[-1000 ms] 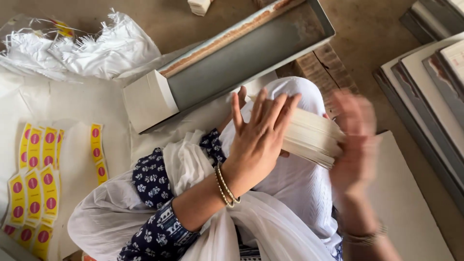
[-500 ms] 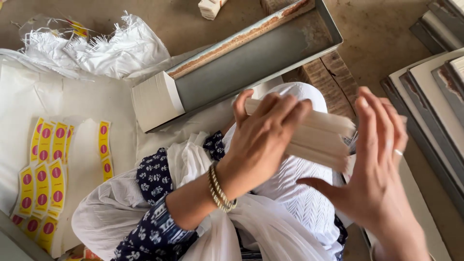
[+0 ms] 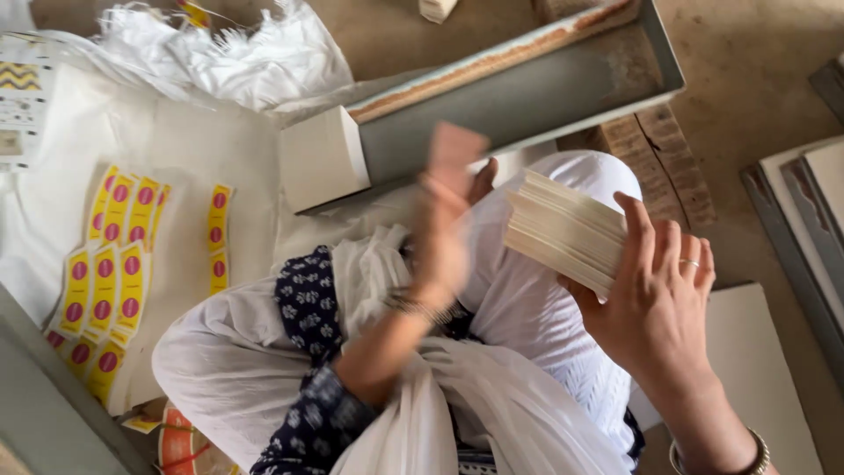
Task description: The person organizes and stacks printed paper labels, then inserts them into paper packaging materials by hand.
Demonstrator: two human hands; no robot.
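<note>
right hand [image 3: 655, 295]: lower right of frame, fingers wrapped round one end of the card stack [image 3: 565, 230], thumb on top, clamping it firm.
card stack: centre-right, held over the lap, tilted, free end pointing upper left; edges a bit fanned.
left hand [image 3: 447, 224]: centre, blurred by motion. Seems to carry a pale card at its fingertips, but can't tell if the fingers are pinched or spread.
tray [image 3: 527, 97]: long grey trough, upper centre to upper right, white block [image 3: 321, 158] at its left end, rest looks bare.
labels [image 3: 110, 273]: yellow stickers with red dots, rows on white sheet, left side. Well apart from both hands.
panels [image 3: 813, 211]: flat grey boards, right edge.
step in hand (my read): peeling cards off the stack one by one.
how to do it well: keep the stack squared and steady in the right hand, loosen the thumb just enough so only the top card slides, lift by the free edge, don't bend it.
</note>
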